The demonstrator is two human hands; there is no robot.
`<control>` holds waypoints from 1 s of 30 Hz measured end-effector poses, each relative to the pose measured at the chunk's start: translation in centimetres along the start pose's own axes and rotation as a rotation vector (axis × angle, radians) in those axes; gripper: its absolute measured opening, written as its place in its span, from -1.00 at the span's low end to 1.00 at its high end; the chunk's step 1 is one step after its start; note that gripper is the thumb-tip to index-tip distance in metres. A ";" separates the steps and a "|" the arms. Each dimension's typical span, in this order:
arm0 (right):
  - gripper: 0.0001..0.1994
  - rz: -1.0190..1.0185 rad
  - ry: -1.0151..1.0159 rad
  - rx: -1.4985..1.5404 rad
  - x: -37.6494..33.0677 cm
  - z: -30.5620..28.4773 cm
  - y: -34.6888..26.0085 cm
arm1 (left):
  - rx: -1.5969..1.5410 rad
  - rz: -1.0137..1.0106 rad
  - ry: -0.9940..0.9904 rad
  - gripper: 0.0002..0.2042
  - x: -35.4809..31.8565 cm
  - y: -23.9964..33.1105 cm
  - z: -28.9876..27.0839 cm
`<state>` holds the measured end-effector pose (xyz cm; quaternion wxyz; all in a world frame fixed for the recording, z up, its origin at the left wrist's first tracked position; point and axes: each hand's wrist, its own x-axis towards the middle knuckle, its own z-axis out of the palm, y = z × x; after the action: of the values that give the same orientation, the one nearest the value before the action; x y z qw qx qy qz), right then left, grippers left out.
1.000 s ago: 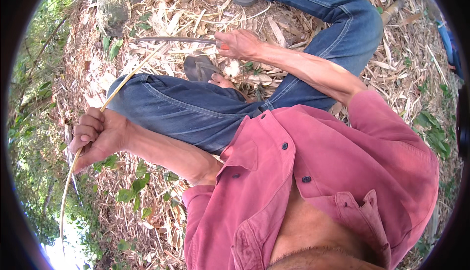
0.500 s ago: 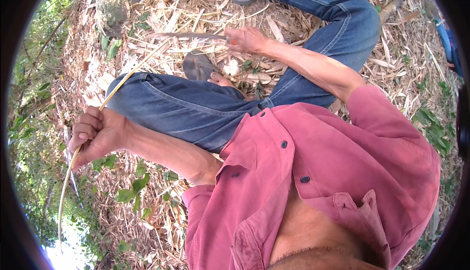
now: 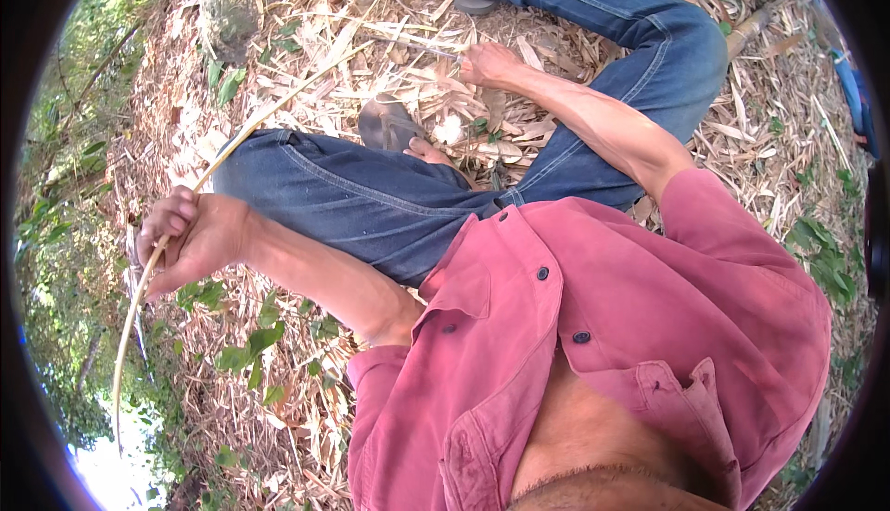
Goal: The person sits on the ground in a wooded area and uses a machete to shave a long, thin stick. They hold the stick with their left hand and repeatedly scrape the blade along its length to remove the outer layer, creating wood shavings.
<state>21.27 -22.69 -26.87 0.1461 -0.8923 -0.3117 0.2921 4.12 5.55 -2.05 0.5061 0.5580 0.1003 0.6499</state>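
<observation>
The bamboo strip (image 3: 153, 274) was a long, pale, thin sliver that curved across the head view, from the lower left, through the left hand (image 3: 190, 237), up over the denim-clad knee (image 3: 306, 177) and on toward the right hand (image 3: 487, 64). The left hand's fingers were curled shut around the strip, with a long free tail hanging below the fist. The right hand was closed on the handle of a knife (image 3: 422, 47) (its blade thin and hard to make out against the dry leaf litter (image 3: 760, 140)), which met the strip's far end. As a judgement: the blade could run off the grain and break the strip, or the springy strip could whip loose. A sandal (image 3: 387, 124) lay near the bare foot.
</observation>
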 end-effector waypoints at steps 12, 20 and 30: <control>-0.76 -0.341 0.138 0.378 -7.0 -4.4 -11.2 | 0.061 0.063 0.121 -0.42 -2.5 0.6 3.1; -0.76 -0.374 0.231 0.412 -7.6 -4.1 -12.0 | 0.089 0.057 0.105 -0.44 -2.3 0.8 3.6; -0.77 -0.343 0.226 0.342 -5.5 -2.2 -10.4 | 0.096 0.094 0.068 -0.45 -1.8 0.4 2.8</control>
<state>14.21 -18.48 -18.15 0.3761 -0.8156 -0.3863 0.2100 6.00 2.76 -1.89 0.4440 0.5634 0.1222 0.6859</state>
